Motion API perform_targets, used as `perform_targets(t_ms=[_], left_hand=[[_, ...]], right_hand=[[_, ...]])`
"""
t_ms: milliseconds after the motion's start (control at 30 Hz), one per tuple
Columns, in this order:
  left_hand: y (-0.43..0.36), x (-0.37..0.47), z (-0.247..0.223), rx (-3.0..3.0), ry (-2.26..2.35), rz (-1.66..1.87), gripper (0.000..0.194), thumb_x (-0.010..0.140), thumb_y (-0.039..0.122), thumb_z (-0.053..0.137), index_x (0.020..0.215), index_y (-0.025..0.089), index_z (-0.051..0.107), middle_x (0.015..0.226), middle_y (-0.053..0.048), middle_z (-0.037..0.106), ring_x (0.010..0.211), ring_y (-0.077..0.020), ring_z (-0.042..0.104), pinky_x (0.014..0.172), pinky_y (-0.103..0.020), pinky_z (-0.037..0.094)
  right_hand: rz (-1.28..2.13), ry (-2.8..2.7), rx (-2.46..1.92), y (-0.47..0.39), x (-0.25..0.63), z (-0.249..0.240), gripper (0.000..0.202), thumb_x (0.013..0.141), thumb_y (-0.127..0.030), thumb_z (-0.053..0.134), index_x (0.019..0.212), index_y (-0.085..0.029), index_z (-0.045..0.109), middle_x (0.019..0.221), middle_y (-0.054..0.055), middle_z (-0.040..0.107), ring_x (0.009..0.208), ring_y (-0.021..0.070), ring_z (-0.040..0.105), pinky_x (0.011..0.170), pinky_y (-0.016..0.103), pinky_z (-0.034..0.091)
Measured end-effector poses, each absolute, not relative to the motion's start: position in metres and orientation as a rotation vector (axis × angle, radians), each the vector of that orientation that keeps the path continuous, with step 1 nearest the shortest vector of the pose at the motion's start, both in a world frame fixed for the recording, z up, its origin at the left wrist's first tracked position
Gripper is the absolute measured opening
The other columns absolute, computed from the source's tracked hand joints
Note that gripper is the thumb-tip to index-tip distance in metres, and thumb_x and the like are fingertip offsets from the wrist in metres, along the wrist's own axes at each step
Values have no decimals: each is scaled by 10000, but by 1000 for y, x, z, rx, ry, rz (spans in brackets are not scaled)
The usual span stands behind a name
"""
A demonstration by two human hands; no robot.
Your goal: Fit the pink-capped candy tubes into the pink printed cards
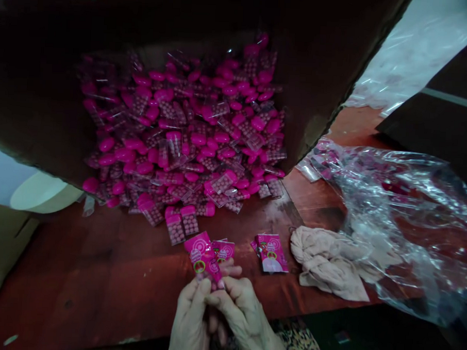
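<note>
Both my hands are together at the table's front edge. My left hand (192,315) pinches the lower end of a pink printed sleeve (200,252), thumb on top. Fingertips of my right hand (245,312) grip the same end from the other side. Small pink balls show through clear plastic at the bottom of the sleeve, between my fingers. Behind it are more pink printed sleeves (225,249); whether my right fingers hold them I cannot tell. Just beyond, two small clear candy containers (182,223) with pink caps and pink balls lie on the table.
A large cardboard box (322,81) on its side spills a heap of pink-capped containers (196,142) onto the reddish table (97,272). Right of my hands lie a small stack of pink sleeves (272,253), a beige cloth (326,256) and a clear plastic bag (405,213). A pale bowl (43,192) stands left.
</note>
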State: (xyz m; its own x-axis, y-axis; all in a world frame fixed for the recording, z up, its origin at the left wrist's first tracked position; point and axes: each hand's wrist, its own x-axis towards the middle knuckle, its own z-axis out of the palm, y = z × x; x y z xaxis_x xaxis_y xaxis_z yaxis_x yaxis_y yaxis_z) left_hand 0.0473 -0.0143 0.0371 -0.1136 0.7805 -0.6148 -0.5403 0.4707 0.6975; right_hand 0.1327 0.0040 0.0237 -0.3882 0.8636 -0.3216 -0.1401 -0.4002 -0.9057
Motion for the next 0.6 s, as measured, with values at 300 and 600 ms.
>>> perform_targets(t_ms=[300, 600], left_hand=[[-17, 42, 28, 304, 1246, 1200, 412, 680, 505, 650, 803, 113, 681, 358, 76, 344, 299, -48, 304, 290, -155, 307], [-27, 34, 31, 319, 1222, 1116, 456, 700, 545, 612, 825, 110, 673, 439, 1, 534, 273, -43, 378, 277, -145, 293]], right_hand=[[1905, -1059, -1053, -2, 121, 1, 475, 797, -521, 521, 495, -154, 503, 387, -48, 455, 289, 32, 372, 301, 141, 272], [2093, -912, -953, -8, 114, 7, 514, 757, -528, 520, 393, -167, 487, 327, -42, 426, 253, 30, 336, 278, 149, 231]])
